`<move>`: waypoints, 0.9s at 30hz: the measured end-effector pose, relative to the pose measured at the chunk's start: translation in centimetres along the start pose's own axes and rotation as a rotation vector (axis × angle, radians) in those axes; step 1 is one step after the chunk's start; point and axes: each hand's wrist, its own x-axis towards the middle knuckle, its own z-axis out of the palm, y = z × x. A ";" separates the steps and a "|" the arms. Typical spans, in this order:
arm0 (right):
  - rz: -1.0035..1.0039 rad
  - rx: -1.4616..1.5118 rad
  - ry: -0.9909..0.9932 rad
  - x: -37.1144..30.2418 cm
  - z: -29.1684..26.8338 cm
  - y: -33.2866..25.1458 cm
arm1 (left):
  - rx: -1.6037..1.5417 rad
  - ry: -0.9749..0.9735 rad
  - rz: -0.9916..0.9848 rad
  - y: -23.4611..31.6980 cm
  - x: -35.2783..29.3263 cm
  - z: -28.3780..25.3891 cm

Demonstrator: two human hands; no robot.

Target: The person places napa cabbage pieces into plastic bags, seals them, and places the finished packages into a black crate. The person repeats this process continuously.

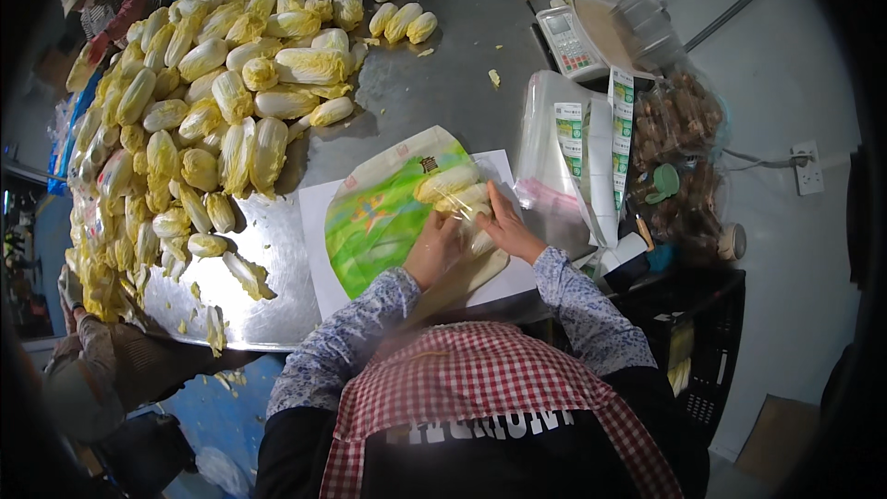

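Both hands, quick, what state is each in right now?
Left hand: curled at the bagged cabbages; grip can't be told.
Right hand: partly open, touching the bagged cabbages.

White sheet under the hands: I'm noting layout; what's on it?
A green bag and pale cabbages, with the left hand and right hand above. Beneath them, the sheet can't be seen.

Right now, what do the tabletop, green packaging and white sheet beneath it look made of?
Tabletop: metal, probably stainless steel, satin; grey with bright glare. Green packaging: likely plastic film, slightly glossy; soft sheen. White sheet: paper or plastic, matte; plain surface leaves it open.
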 end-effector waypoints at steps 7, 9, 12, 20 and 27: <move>0.044 0.070 0.422 1.5 -1.2 -2.9 | 0.904 0.158 0.410 6.1 -2.5 -1.6; -0.011 0.043 0.342 1.2 -2.5 -8.0 | 0.754 0.165 0.340 5.1 -2.2 -3.4; -0.128 -0.035 0.169 1.8 -0.4 -13.7 | 0.013 0.357 -0.273 4.0 -0.4 -5.2; -0.275 -0.149 -0.045 7.1 6.0 -11.9 | -0.339 0.229 -0.116 3.2 1.0 -5.4; -0.474 -0.200 0.072 5.9 5.3 -13.7 | -0.119 0.400 0.172 -1.0 2.1 -4.0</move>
